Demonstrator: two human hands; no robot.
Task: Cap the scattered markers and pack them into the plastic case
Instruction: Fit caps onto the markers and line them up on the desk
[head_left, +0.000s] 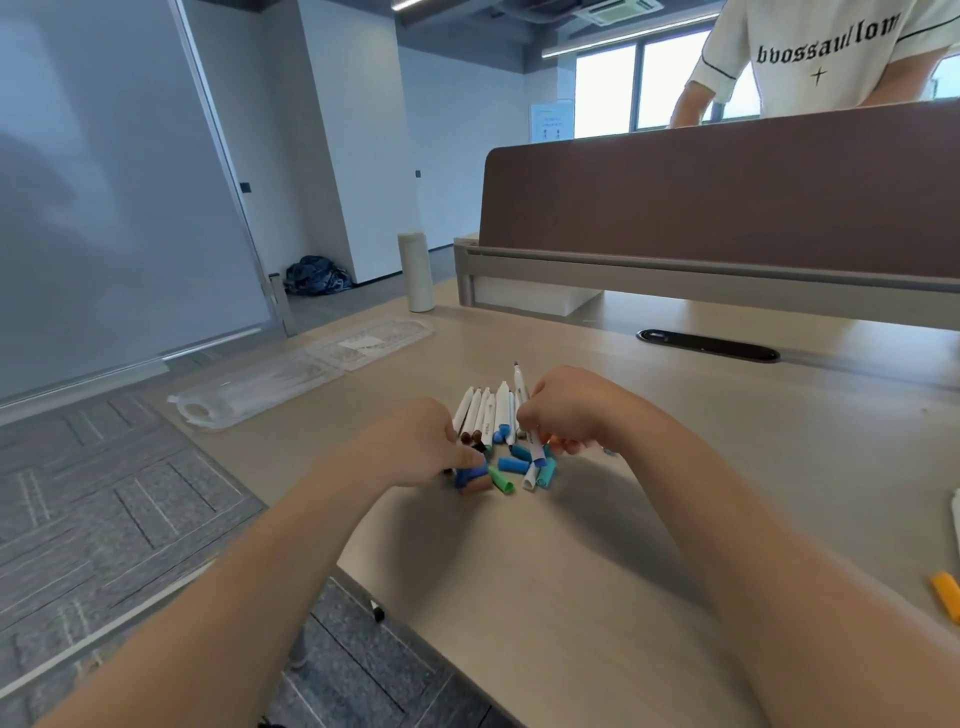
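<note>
Both forearms reach in over the desk (571, 597); the hands meet at the marker pile, mid-desk.

Left hand (415, 447): fingers curled down into the loose caps (514, 462), thumb against the blue ones. Can't tell whether it actually has one pinched.

Right hand (566, 410): fingers closed around an uncapped marker (519, 382), tip pointing up and away.

The remaining markers (488, 410) lie side by side between the hands, white barrels. Most look uncapped, so capping is probably at an early stage.

Plastic case (270, 379): clear, lying open and flat, well apart to the far left. Its handle end is near the desk edge. No markers visible in it.

Risks:
- Caps are round and loose, so raking through them could roll one toward the near-left edge and onto the floor.
- Several blue and teal caps look alike, so a colour mismatch is likely if picked by feel.
- The exposed tip is close to the fingers and could put ink on skin or desk.
- Reaching for the case could nudge it off the edge.

Further back: a pale bottle (415, 273), a brown divider (727, 208), and another person (810, 57) behind it.
</note>
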